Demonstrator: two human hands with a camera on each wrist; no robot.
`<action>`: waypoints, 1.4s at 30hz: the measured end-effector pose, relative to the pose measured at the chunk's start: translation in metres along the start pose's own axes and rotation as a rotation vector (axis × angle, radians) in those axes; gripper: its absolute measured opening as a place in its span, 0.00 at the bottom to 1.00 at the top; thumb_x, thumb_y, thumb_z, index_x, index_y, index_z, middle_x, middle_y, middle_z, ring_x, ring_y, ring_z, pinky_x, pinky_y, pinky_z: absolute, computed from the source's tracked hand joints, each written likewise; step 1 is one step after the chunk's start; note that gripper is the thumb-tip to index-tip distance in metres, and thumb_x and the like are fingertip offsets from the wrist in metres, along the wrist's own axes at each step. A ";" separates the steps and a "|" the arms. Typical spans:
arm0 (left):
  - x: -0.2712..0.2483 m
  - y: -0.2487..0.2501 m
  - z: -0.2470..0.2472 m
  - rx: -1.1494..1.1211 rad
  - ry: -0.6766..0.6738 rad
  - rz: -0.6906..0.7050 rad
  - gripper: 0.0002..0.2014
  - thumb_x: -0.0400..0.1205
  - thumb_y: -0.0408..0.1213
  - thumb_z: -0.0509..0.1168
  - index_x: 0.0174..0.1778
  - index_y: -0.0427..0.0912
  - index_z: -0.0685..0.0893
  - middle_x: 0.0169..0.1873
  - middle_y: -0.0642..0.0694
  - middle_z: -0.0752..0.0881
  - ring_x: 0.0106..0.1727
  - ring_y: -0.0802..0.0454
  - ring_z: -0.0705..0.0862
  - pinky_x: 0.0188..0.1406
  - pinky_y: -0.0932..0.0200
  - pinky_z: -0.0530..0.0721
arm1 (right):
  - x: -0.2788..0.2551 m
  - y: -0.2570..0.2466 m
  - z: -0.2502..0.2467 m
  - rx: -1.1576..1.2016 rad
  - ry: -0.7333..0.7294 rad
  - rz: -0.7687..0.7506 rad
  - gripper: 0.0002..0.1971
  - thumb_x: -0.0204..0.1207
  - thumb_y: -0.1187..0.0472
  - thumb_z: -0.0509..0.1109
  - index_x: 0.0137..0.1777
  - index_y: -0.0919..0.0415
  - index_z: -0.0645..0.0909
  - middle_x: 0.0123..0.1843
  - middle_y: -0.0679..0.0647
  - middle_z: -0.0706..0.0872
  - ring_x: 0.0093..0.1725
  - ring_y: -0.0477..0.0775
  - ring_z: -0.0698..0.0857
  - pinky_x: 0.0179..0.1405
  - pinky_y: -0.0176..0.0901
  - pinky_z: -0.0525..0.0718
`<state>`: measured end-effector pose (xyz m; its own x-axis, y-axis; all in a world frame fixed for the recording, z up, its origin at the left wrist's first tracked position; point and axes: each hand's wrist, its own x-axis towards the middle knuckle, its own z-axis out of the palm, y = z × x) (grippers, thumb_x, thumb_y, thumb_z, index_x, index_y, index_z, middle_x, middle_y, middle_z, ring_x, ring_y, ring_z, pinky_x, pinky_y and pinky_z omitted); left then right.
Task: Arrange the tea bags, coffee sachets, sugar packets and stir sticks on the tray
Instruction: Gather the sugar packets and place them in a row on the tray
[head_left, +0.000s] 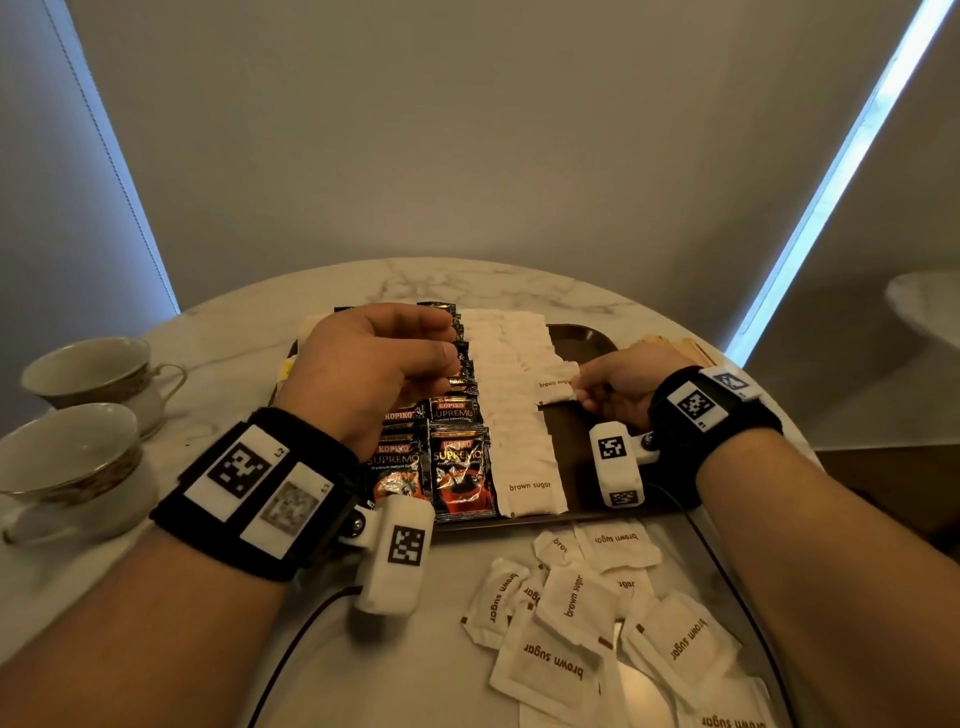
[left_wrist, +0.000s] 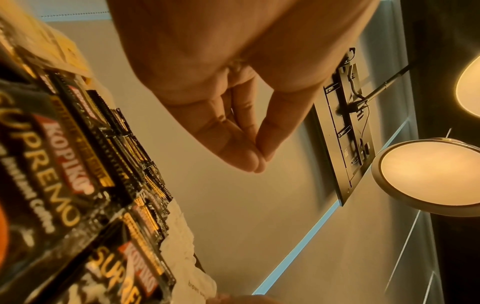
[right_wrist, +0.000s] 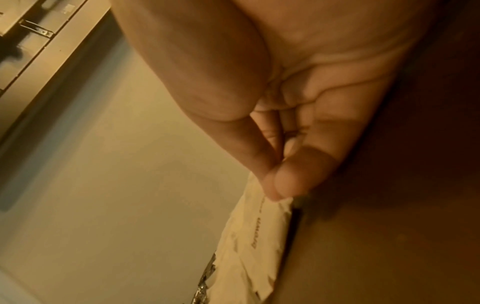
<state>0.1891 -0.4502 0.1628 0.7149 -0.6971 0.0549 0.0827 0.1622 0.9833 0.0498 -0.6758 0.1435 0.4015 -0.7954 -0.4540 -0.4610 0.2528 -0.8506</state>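
Pinching one brown sugar packet (head_left: 556, 388) by its right edge between thumb and fingertips, the right hand (head_left: 621, 387) holds it low over the tray (head_left: 584, 338), at the start of a second white column. Judging by the layout, the step is laying this packet down; done well, it should land square to the first sugar row (head_left: 511, 410), edge just overlapping its neighbour, printed side up like the nearest one.

Hovering over the Kopiko coffee sachets (head_left: 460, 467), the left hand (head_left: 371, 371) has thumb and fingertips pressed together and grips nothing that shows; it could steady the first row so nothing slides during the release.

Beyond the hands, wooden stir sticks (head_left: 670, 343) lie at the tray's far right, loose sugar packets (head_left: 571, 623) wait on the marble worktop (head_left: 249, 332) near the tray's front edge, and two teacups (head_left: 88, 415) stand to the left.
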 end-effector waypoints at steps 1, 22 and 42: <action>0.000 0.000 0.000 0.000 0.000 0.000 0.13 0.78 0.18 0.74 0.55 0.34 0.91 0.47 0.40 0.93 0.41 0.48 0.93 0.36 0.61 0.90 | 0.000 0.000 0.000 -0.004 -0.002 -0.004 0.02 0.80 0.74 0.72 0.50 0.71 0.86 0.38 0.63 0.87 0.35 0.54 0.85 0.63 0.48 0.87; 0.005 -0.002 -0.005 -0.014 0.010 -0.043 0.11 0.79 0.19 0.72 0.52 0.36 0.90 0.44 0.42 0.93 0.39 0.49 0.93 0.35 0.61 0.91 | 0.010 -0.009 0.007 0.084 0.079 -0.240 0.14 0.83 0.55 0.73 0.65 0.60 0.85 0.64 0.57 0.88 0.61 0.54 0.87 0.70 0.54 0.83; 0.005 -0.005 -0.003 -0.007 0.017 -0.080 0.11 0.81 0.19 0.71 0.55 0.37 0.89 0.46 0.41 0.93 0.39 0.50 0.93 0.35 0.60 0.91 | 0.029 -0.019 0.018 0.209 -0.244 -0.175 0.33 0.86 0.39 0.64 0.83 0.61 0.71 0.87 0.65 0.67 0.86 0.65 0.66 0.84 0.58 0.62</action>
<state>0.1948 -0.4526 0.1572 0.7175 -0.6960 -0.0267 0.1450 0.1118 0.9831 0.0849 -0.6935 0.1419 0.6488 -0.6878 -0.3256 -0.2075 0.2517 -0.9453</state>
